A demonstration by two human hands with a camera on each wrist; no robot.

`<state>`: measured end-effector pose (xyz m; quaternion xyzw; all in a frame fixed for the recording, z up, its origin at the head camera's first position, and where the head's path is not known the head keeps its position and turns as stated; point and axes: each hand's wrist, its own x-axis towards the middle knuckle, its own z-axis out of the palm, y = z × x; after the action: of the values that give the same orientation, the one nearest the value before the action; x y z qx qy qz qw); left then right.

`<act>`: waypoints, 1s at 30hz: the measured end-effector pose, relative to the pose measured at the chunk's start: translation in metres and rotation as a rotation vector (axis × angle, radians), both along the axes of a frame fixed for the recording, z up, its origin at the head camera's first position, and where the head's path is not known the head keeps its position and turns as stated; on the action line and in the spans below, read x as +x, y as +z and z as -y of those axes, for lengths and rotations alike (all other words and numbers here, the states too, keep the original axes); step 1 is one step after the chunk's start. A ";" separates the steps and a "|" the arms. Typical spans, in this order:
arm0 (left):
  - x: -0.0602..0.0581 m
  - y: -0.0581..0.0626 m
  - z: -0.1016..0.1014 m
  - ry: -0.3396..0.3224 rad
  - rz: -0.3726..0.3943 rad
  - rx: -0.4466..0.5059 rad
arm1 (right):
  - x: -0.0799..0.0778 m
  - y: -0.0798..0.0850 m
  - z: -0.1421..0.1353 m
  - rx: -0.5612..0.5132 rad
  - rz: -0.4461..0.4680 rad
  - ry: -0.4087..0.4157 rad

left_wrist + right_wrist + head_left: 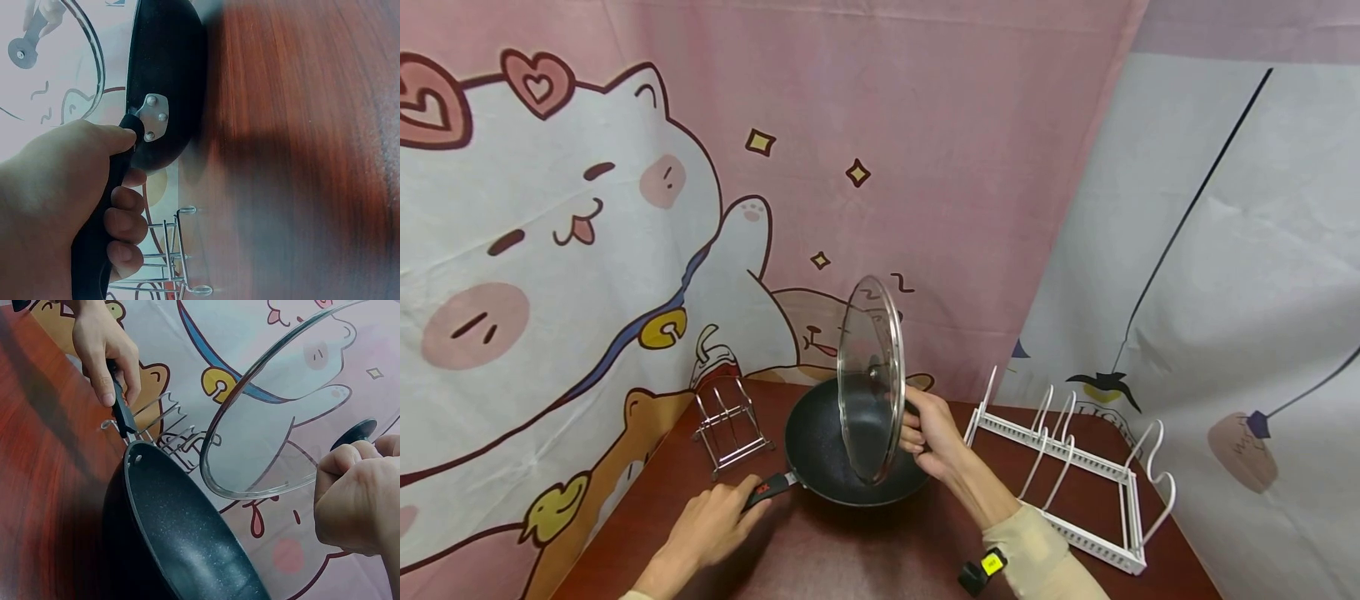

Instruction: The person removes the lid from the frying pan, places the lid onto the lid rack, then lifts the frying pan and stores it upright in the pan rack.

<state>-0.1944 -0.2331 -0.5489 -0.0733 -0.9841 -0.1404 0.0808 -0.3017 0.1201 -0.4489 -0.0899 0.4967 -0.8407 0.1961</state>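
A black wok (pixel 820 442) with a speckled inside sits on the table, its handle (pixel 94 244) toward the left. My left hand (pixel 715 517) grips that handle, thumb along its top near the riveted bracket (pixel 154 117). Above the wok, a glass lid (pixel 871 383) with a steel rim stands nearly on edge. My right hand (pixel 934 433) holds the lid by its dark knob (pixel 355 434), fingers curled round it. Between lid and wok there is a gap in the right wrist view.
Left of the wok stands a small chrome wire rack (pixel 730 425). A white expandable rack (pixel 1060 450) with upright wire dividers lies to the right. A printed curtain (pixel 955 167) hangs behind the reddish-brown table (pixel 820 558).
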 end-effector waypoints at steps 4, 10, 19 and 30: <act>-0.001 0.000 0.000 0.002 0.000 -0.002 | 0.000 0.000 0.001 0.002 -0.004 0.009; 0.000 0.000 0.000 0.002 -0.011 -0.004 | 0.000 0.000 0.004 -0.007 -0.010 0.027; 0.002 0.001 0.000 -0.016 -0.044 0.037 | 0.001 -0.001 0.007 -0.002 0.003 0.026; 0.000 0.003 0.002 -0.009 -0.121 0.134 | 0.001 0.000 0.013 -0.002 -0.001 0.045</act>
<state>-0.1944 -0.2350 -0.5462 -0.0804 -0.9655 -0.2016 0.1442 -0.3012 0.1072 -0.4485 -0.1017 0.4939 -0.8364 0.2148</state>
